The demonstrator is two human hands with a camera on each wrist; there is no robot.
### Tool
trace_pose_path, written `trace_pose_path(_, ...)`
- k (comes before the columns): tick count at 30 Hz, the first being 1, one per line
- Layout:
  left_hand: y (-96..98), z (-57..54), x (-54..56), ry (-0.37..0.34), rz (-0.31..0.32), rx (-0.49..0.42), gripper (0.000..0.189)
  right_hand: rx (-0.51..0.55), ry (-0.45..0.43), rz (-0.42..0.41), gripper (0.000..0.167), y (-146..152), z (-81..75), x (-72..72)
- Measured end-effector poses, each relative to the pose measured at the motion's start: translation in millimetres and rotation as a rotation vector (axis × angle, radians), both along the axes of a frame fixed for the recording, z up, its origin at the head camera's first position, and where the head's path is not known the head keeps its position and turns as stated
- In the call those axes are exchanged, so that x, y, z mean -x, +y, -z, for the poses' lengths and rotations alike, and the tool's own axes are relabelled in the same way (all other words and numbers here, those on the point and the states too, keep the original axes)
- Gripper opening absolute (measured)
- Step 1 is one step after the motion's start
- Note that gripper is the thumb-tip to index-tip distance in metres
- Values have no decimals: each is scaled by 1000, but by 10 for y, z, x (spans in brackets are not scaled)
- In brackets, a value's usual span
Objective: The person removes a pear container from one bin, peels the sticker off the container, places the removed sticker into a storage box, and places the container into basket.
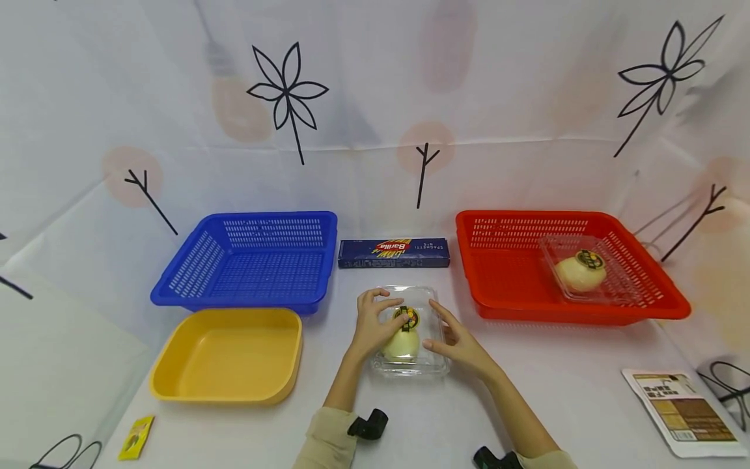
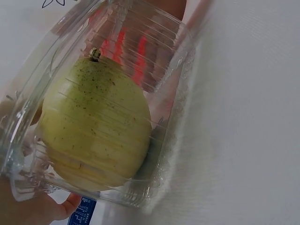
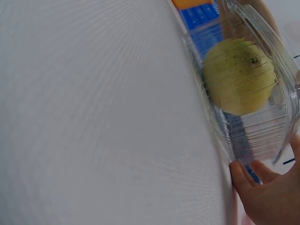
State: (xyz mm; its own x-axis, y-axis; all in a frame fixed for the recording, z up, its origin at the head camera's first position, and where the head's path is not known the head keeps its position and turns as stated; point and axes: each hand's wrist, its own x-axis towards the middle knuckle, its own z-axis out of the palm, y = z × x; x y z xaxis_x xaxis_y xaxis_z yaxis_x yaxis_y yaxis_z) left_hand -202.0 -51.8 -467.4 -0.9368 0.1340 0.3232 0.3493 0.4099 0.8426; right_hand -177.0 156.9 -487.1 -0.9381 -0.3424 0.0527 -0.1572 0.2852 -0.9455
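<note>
One yellow sachet [image 1: 137, 438] lies at your near left on the white-covered table [image 1: 234, 436]. Next stands a yellow tray [image 1: 213, 395], with nothing seen in it, and just behind it a blue basket [image 1: 240, 305], likewise without visible contents.

Your left hand [image 1: 372, 327] is at the left side of a clear container [image 1: 426, 366], fingers bent over its far left part, thumb over the round label. A blue spaghetti box [image 1: 394, 253] lies beyond. The container, holding one pale yellow-green fruit [image 1: 401, 350], sits between your hands, apparently on the table and apparently closed. Your right hand [image 1: 463, 348] grips its right side, thumb and index finger set wide apart; the pressure of either hand cannot be told.

Judged from this, you are at the step of securing the container two-handed; the next move would call for an even, level hold, so that the lid stays seated and the fruit does not roll.

Further right, a red basket [image 1: 562, 315] bears a similar second container [image 1: 622, 286] in its right half. A flat packet [image 1: 682, 413] lies at your near right.
</note>
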Motion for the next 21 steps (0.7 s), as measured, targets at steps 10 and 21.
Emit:
trace_pose_path(10,-3,-31,-6,-51,13,-53,28,4,5,-2,79,4,-4,-9)
trace_pose_path(21,-16,-31,1,-79,13,-51,38,0,1,-4,80,-2,-19,-12)
